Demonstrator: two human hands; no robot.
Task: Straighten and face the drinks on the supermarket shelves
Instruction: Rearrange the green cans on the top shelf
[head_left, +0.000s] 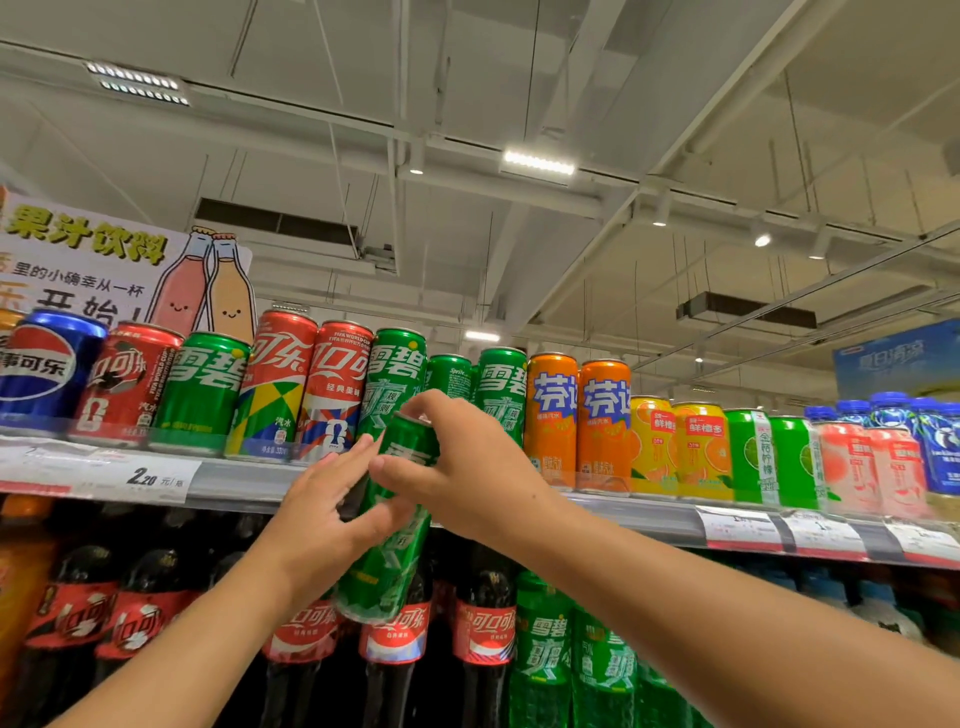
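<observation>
A tall green Sprite can (387, 551) hangs tilted in front of the top shelf (244, 480), off its surface. My right hand (467, 467) grips the can near its top, fingers curled over the rim. My left hand (327, 514) touches the can's left side with straight fingers and the thumb across its front. Behind the can, the top shelf carries a row of cans: Pepsi (47, 366), red Coca-Cola (337, 384), green Sprite (501, 389) and orange Fanta (553, 415). A smaller Sprite can (449, 376) stands set back in a gap in the row.
Yellow and green cans (701, 452) and pink bottles (857, 462) fill the shelf's right end. Cola bottles (483, 623) and green Sprite bottles (540, 649) stand on the shelf below. Price tags (156, 478) line the shelf edge. A juice sign (104, 260) stands at the upper left.
</observation>
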